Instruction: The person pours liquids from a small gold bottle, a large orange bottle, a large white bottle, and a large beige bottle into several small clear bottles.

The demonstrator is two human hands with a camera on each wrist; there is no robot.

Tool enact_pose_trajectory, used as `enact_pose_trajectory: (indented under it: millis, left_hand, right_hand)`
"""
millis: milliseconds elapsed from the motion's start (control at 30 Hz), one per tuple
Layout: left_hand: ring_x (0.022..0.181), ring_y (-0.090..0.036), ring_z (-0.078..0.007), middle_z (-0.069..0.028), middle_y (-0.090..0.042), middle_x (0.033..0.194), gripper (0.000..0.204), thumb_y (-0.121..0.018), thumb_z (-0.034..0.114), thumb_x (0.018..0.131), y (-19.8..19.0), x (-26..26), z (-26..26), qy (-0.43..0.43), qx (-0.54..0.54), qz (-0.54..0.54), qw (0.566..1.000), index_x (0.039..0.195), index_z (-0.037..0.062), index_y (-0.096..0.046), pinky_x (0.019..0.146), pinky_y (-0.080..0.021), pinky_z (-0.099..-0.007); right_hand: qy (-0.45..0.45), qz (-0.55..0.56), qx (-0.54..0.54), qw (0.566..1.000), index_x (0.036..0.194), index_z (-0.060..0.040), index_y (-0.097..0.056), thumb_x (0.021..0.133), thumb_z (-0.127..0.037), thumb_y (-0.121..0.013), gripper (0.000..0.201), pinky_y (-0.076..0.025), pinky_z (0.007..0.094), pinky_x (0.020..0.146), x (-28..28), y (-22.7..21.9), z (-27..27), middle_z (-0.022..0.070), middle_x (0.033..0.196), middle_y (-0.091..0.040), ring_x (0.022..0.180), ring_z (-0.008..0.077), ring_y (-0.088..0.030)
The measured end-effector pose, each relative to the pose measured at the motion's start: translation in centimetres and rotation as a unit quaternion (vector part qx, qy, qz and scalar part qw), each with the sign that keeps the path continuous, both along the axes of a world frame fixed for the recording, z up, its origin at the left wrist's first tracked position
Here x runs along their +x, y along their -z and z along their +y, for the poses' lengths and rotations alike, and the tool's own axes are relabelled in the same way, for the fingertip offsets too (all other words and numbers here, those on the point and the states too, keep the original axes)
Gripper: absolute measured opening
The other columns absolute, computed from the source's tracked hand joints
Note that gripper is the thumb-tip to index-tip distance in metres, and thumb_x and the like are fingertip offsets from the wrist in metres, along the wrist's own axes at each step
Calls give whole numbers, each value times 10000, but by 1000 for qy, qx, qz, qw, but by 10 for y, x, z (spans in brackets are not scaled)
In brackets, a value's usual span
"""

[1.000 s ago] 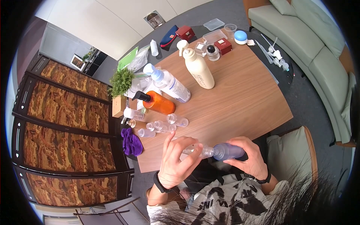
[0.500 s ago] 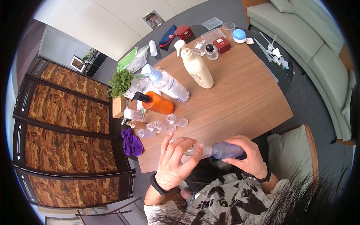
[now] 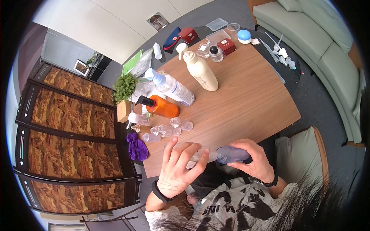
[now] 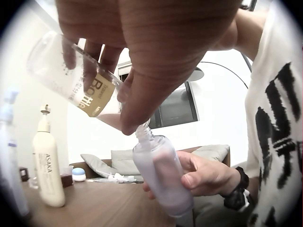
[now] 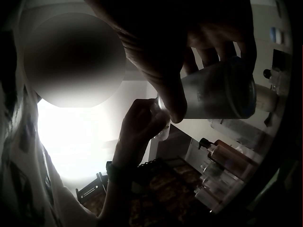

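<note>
My left hand grips a clear plastic travel bottle with a gold label. The bottle slants mouth down, its neck mostly hidden behind my thumb in the left wrist view. Just below, a frosted lilac bottle stands tilted and uncapped, its threaded neck right at the clear bottle's mouth. Fingers and thumb of my right hand wrap round the lilac bottle's body. Both bottles are held over the table's near edge, in front of my shirt.
On the wooden table stand a cream pump bottle, a clear blue-topped pump bottle and an orange pump bottle. Several small clear bottles cluster at the left, near a purple cloth. Red boxes lie farther back.
My left hand has shifted slightly left, and more of the clear bottle's far end shows beyond the fingers. The right hand has barely moved, keeping the lilac bottle at the clear bottle's neck.
</note>
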State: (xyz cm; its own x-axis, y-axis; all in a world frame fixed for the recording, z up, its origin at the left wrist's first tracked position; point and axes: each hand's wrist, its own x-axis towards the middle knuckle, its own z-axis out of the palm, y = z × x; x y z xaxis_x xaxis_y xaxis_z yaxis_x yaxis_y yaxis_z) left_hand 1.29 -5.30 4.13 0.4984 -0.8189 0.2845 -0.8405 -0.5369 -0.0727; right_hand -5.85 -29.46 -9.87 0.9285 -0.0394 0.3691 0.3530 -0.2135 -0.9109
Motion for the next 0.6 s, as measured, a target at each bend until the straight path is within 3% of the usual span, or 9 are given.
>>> enact_pose_trajectory:
  millis: [233, 433, 533, 600]
  left_hand:
    - [1168, -655, -256, -51, -658, 1262, 559, -810, 73, 821, -8, -3, -7, 8, 37, -30, 999, 1344, 210, -666, 1163, -428, -581]
    - [1189, -653, -248, -50, -653, 1274, 536, -740, 112, 801, -21, -5, -14, 20, 91, -43, 995, 1326, 198, -677, 1152, -435, -563]
    - [1181, -633, -205, -41, -629, 1281, 460, -757, 173, 830, -27, -4, -18, 39, 138, -88, 986, 1282, 188, -672, 1149, -441, -502]
    - [1196, -647, -229, -48, -653, 1277, 495, -742, 142, 799, -29, -7, -22, 31, 131, -63, 989, 1290, 185, -694, 1141, -445, -520]
  right_hand:
    - [2, -7, 4, 1000, 1251, -49, -677, 778, -163, -963, 565, -568, 454, 953, -1, 2, -1, 154, 1214, -748, 1091, 376, -715]
    - [5, -2, 0, 1000, 1253, -48, -678, 779, -165, -964, 566, -569, 459, 950, -1, 4, -1, 155, 1213, -747, 1090, 377, -715]
    - [9, -2, 8, 1000, 1257, -49, -679, 782, -167, -962, 565, -570, 458, 949, -2, 3, -2, 155, 1215, -746, 1092, 377, -715]
    - [11, -1, -1, 1000, 1259, -50, -680, 785, -169, -960, 564, -570, 456, 948, -2, 3, -2, 157, 1216, -745, 1089, 376, -715]
